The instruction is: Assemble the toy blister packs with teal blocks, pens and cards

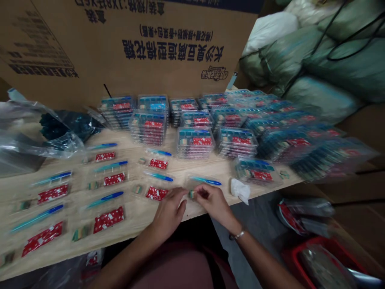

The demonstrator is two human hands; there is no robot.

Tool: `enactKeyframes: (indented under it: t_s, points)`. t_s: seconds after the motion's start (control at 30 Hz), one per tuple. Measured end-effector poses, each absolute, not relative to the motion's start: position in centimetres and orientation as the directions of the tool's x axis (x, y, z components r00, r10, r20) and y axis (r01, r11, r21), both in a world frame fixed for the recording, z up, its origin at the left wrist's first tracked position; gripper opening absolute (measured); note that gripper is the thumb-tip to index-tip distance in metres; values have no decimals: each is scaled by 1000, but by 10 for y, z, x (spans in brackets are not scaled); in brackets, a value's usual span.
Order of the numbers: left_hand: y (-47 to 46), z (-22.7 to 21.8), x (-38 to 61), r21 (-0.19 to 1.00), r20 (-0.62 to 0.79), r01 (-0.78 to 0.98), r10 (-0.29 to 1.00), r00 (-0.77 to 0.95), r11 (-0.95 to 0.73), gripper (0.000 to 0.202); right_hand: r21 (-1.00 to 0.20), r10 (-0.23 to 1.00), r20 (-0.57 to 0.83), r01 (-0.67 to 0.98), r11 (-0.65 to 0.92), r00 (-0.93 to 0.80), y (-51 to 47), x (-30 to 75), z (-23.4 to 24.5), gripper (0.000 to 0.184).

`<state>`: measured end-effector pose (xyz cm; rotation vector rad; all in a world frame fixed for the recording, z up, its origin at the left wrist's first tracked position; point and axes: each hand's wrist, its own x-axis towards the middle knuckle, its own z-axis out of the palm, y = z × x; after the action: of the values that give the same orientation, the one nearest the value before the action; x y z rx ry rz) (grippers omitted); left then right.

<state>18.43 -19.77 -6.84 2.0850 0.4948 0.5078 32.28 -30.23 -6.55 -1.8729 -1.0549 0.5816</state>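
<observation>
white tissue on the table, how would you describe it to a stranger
On the light wooden table below the big printed cardboard box, go to the right front edge, just past the person's right hand. A crumpled white tissue sits there, in front of a clear plastic pack. It is the one loose, soft white scrap among the tidy packs and pens.

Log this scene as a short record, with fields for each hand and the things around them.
Right hand: the right hand pinches a small striped piece.
Left hand: the left hand sits beside that piece, fingertips toward it.
Nearby: a red printed packet, a blue pen-shaped stick, a crumpled white tissue.
Surface: a wooden table.
Behind: stacks of clear plastic trays, a printed cardboard box.
Wrist: a metal bracelet on the right wrist.
</observation>
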Motion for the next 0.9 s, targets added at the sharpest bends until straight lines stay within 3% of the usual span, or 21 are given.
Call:
enactKeyframes:
  t_s: [0.1,0.23,0.37,0.53,0.77,0.9]
  points:
    - [-189,-70,195,651,228,130,357,906,-748,30,-738,892,34,613,-282,451,-294,325,-61,13]
    - [-191,-71,198,511,225,155,306,925,-846,26,-608,891,52,722,-330,451,-290,314,-60,18]
    - [-190,-66,201,539,217,136,292,931,-831,23,-646,826,91,664,-377,556,-286,311,-71,14]
    - [-178,-58,216,574,170,136,280,945,-808,21,-772,829,202,606,-194,522,-300,321,-71,17]
    - [-163,-64,234,546,130,121,226,965,-829,24,-568,810,303,778,-269,501,-332,336,-74,18]
    - [-168,-76,223,499,289,97,270,918,-861,11,-564,854,312,804,-187,417,-322,348,-85,27]
